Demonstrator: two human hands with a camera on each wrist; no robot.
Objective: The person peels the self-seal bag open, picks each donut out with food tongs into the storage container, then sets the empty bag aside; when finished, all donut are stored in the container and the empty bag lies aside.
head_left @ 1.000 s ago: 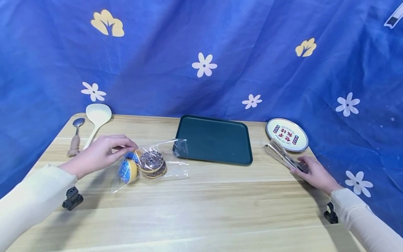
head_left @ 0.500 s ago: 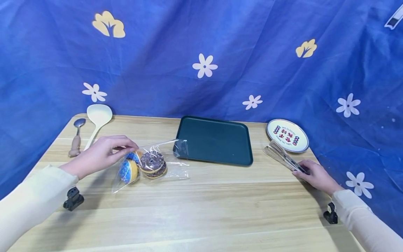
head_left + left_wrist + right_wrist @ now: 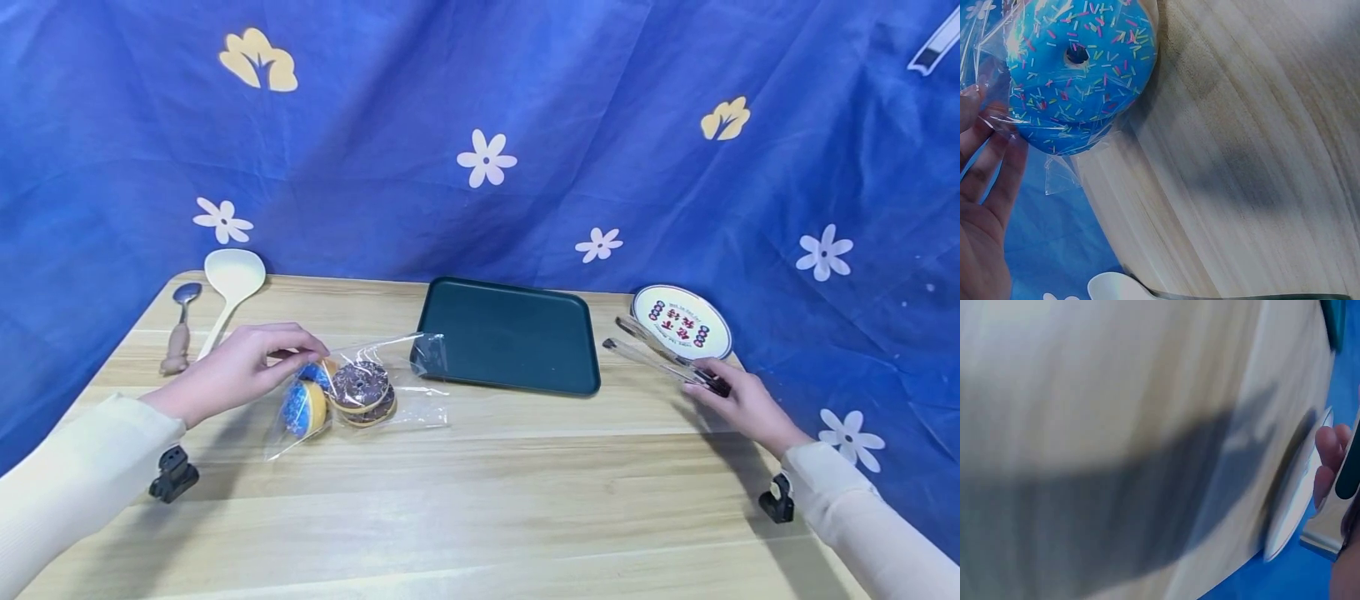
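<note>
Several red characters (image 3: 684, 336), too small to read, mark the plate (image 3: 705, 318); the right hand (image 3: 750, 410) grips tongs (image 3: 696, 373), tips nearer the tray (image 3: 510, 335) than before; the left hand (image 3: 251, 360) pinches the clear bag (image 3: 418, 404).

Long cream sleeves on both arms, left sleeve (image 3: 82, 475) and right sleeve (image 3: 862, 517), kinda loose at the cuffs with some soft creases. Bare hands (image 3: 251, 362). Also 2 chunky black gadgets, 1 per wrist: left gadget (image 3: 174, 477) looks pretty blocky, right gadget (image 3: 778, 507) has a curvier outline.
</note>
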